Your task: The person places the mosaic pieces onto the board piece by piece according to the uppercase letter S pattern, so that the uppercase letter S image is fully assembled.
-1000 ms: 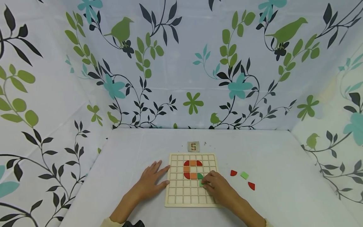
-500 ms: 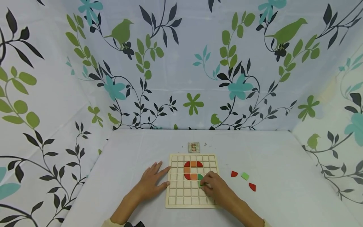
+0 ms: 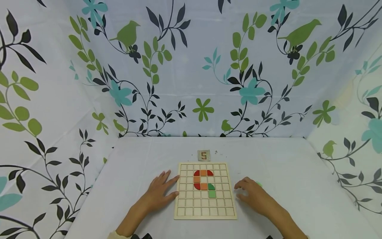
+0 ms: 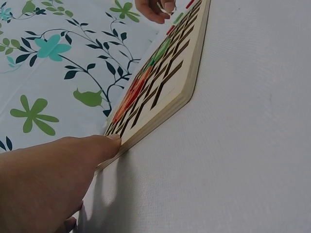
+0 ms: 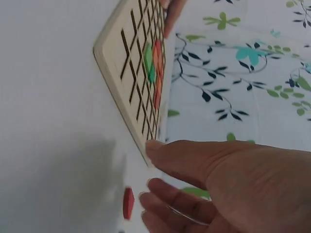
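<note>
My left hand (image 3: pixel 159 192) rests at the left edge of a square wooden grid board (image 3: pixel 205 217), fingers spread; the left wrist view shows the thumb on its rim. Red quarter-round tiles (image 3: pixel 197 186) and orange square tiles (image 3: pixel 203 172) sit in the cells, followed by a dark green quarter-round tile (image 3: pixel 211 187) and a light green square tile (image 3: pixel 212 194). Just right of the board, my right hand (image 3: pixel 253 196) hovers with thumb and fingers apart, holding nothing. Close to its fingertips lies a loose red tile (image 5: pixel 128 204). A loose light green tile (image 3: pixel 259 184) peeks out behind the hand.
Beyond the board's far edge lies a small grid card (image 3: pixel 204 155) with an S-like figure. Small dark specks are beside it on the white tabletop (image 3: pixel 149 149). A cloth (image 3: pixel 185 66) printed with leaves and birds hangs around the table.
My right hand has let go of the light green square tile in the board and moved right over the loose tiles, covering the red ones in the head view. The left hand stays put.
</note>
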Available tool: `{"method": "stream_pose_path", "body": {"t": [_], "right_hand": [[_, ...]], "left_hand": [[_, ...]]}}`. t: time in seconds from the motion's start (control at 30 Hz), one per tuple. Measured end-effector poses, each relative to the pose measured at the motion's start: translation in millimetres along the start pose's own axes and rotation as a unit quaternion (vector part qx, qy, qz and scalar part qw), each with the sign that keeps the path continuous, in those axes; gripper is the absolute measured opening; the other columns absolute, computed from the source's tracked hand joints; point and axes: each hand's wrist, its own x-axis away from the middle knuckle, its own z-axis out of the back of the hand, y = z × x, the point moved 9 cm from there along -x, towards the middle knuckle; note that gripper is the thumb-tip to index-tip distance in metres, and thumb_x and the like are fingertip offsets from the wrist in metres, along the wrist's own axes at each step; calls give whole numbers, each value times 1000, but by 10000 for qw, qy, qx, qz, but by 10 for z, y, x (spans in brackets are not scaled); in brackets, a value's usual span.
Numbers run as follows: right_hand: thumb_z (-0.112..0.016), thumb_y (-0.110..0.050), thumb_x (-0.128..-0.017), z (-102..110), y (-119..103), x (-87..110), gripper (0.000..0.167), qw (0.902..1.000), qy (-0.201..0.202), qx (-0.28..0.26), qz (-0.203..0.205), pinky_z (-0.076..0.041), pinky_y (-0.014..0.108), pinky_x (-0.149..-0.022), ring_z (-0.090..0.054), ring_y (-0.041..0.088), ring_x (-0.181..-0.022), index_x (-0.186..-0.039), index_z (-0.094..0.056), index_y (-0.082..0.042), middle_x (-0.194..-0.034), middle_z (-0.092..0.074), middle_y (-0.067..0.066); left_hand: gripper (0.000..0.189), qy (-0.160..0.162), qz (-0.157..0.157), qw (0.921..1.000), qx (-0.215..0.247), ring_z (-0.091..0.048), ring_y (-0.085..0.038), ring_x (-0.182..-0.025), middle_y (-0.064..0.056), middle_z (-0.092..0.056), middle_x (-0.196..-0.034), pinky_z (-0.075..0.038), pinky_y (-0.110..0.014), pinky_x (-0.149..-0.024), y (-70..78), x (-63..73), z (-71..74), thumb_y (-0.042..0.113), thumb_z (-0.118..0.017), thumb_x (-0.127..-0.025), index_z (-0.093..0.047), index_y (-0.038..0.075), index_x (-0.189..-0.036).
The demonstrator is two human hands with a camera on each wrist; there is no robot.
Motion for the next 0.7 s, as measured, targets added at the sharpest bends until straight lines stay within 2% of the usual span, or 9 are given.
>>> {"method": "stream_pose_path", "body": {"t": [0.17, 0.33, 0.5, 0.7], "right_hand": [[-86, -13, -87, 254, 440, 170, 33, 9978, 59, 401, -533, -57, 40, -84, -59, 18, -94, -115, -69, -9, -108, -62, 5], [-85, -13, -88, 242, 716, 262, 30, 9959, 28, 407, -810, -56, 41, -80, -58, 18, -89, -109, -66, -5, -101, -59, 8], [-78, -5, -93, 229, 756, 281, 18, 9961, 52, 149, -870, -55, 36, -77, -59, 16, -87, -106, -66, -5, -97, -58, 5], [-78, -2, -91, 168, 630, 282, 17, 9968, 101, -256, -749, -53, 29, -75, -54, 13, -87, -100, -65, -8, -95, -57, 1]], "left_hand": [[65, 61, -34, 10000, 31, -19, -45, -161, -18, -29, -172, -17, -69, -126, 1, -10, 6, 54, -61, -103, -47, 29, -161], [65, 107, -31, 9999, 10, -18, -44, -161, -17, -28, -173, -16, -68, -126, -16, -9, 1, 55, -61, -103, -46, 30, -161], [66, 88, -51, 9999, 0, -18, -44, -161, -17, -27, -173, -16, -69, -126, -22, -13, -12, 57, -59, -103, -45, 30, -162], [66, 88, -45, 9999, 21, -18, -44, -161, -17, -28, -173, -16, -70, -126, -14, -6, -10, 56, -60, -103, -46, 29, -162]]}}
